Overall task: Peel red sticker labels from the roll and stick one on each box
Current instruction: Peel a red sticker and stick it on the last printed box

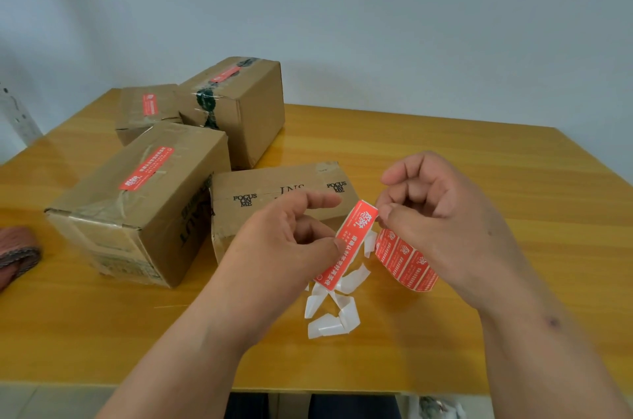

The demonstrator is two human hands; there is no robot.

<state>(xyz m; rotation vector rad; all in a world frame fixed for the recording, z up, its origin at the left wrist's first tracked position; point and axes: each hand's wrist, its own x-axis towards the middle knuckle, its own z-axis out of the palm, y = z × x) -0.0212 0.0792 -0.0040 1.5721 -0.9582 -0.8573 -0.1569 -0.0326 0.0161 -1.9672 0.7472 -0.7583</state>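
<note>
Both hands pinch one red sticker label (pixel 346 243) between them, held in the air just above the yellow wooden table (pixel 445 178). At about five o'clock from the nearest box, the right hand (pixel 442 213) grips the label's upper end between thumb and fingertips, its other fingers curled in toward the palm and its forearm running off toward four o'clock. The left hand (pixel 284 240) pinches the label near its middle with thumb against a bent finger, index finger stretched out toward three o'clock, forearm leaving toward seven o'clock.

Going by size: the table fills the lower view. On it, at ten o'clock, lies the big box (pixel 137 213) with a red label across its top. At twelve o'clock stands the tall box (pixel 239 110), taped in black and labelled on top. Just before the hands sits the flat box (pixel 274 189) printed "FOCUS ON ME", with no red label on the part of its top that shows. At eleven o'clock is the small box (pixel 147 110), also labelled. The sticker roll (pixel 404 261) hangs under the right hand, red labels showing on its outer turn. A strip of white backing paper (pixel 332 315) trails down from the label and lies crumpled on the table at six o'clock. A reddish cloth (pixel 17 254) pokes in at nine o'clock.
</note>
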